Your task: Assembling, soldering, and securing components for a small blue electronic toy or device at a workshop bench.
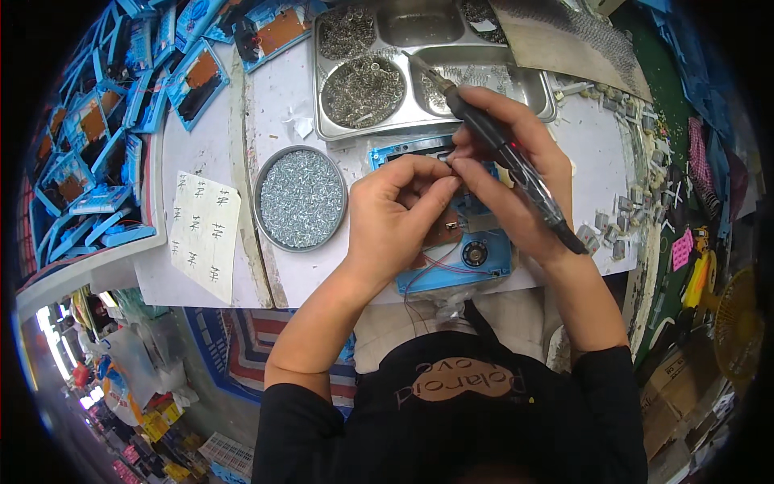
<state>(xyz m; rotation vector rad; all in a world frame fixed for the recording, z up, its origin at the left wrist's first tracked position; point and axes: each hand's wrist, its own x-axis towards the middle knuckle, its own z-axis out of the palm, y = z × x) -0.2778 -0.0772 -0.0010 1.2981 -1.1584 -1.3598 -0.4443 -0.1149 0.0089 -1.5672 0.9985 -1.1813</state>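
A black electric screwdriver lies across my right hand, its metal tip pointing up and to the left over the steel tray. The fingertips of that hand meet those of my left hand. My left fingers are pinched together over something too small and too covered to name. Directly beneath both hands is an opened blue plastic casing. It contains a brown board, a round black speaker and thin red wires; its middle is hidden by my hands.
A round dish of small silvery screws stands left of my hands. Beyond them sits a compartmented steel tray with metal springs. Many blue casings are heaped at far left. Small metal-and-white parts are scattered at right.
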